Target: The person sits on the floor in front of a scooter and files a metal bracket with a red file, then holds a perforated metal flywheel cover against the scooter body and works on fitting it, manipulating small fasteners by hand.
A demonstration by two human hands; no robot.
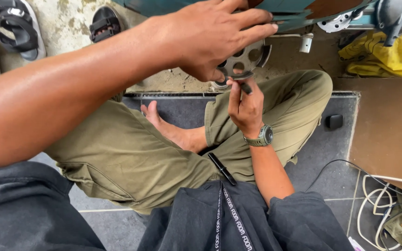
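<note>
**Both hands on a perforated metal disc, seated on the floor**

From the head camera I look down at a dark grey mat (331, 148) laid on the floor, with rough concrete beyond its far edge. Black sandals (17, 25) lie on the concrete at the upper left. A crumpled yellow cloth (387, 58) sits at the upper right beside a brown board (389, 135), and white cables (373, 204) coil at the lower right. I sit cross-legged in olive trousers (131, 153), one bare foot (164, 125) tucked between the knees.

My left hand (210, 35) reaches forward across the upper part of the view. Its fingers are stretched out towards a teal panel (284, 18), while the thumb and the heel of the hand close over the top of a round metal disc (247, 58), so the grip there is a loose clamp on the disc's upper edge rather than a fist.

My right hand (245, 107), with a grey wristwatch (262, 136) on the wrist, comes up from below. Its fingertips are pressed together, pinching a small dark part (245, 87) just under the disc's lower rim; I cannot tell what that part is.

The disc is grey, flat and circular, pierced by a ring of large round holes, and it stands tilted towards me. It lies between the two hands: under the left palm, directly above the right fingertips, and just in front of my right knee.
</note>
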